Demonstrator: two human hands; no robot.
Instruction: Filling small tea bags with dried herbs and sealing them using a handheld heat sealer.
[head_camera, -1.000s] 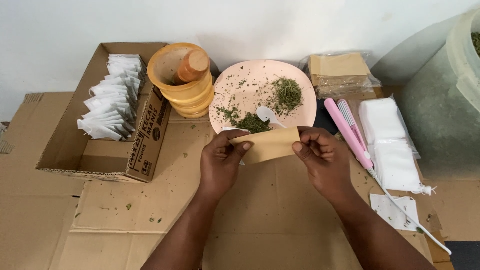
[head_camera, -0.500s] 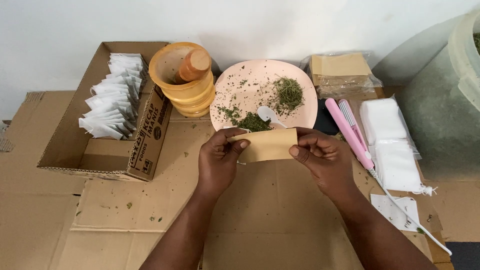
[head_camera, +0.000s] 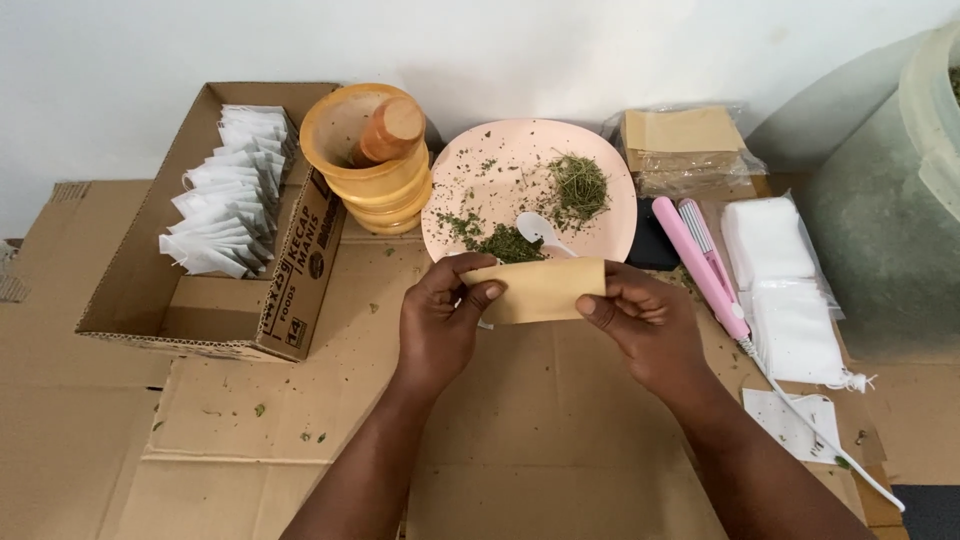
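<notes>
Tan paper sachet (head_camera: 541, 290), flat, light and probably easily creased (best taken by its short edges), pinched at either end between left hand (head_camera: 440, 325) and right hand (head_camera: 645, 325), held above cardboard, just before pink plate (head_camera: 470, 165) of dried herbs (head_camera: 580, 187).

A paper envelope (head_camera: 540, 290) is sitting between the left hand (head_camera: 440, 325) and the right hand (head_camera: 645, 325), over flattened cardboard (head_camera: 540, 430). Just behind it a plate (head_camera: 610, 215) is lying, carrying dried herbs (head_camera: 578, 185) and a spoon (head_camera: 540, 232). Left of the plate a stack of mortars (head_camera: 375, 175) is standing with a pestle (head_camera: 385, 130) in it — further left an open box (head_camera: 200, 300) is holding sachets (head_camera: 225, 195). Right of the plate a heat sealer (head_camera: 700, 265) is lying beside a pile of bags (head_camera: 790, 300) — a packet of envelopes (head_camera: 685, 145) is sitting behind
</notes>
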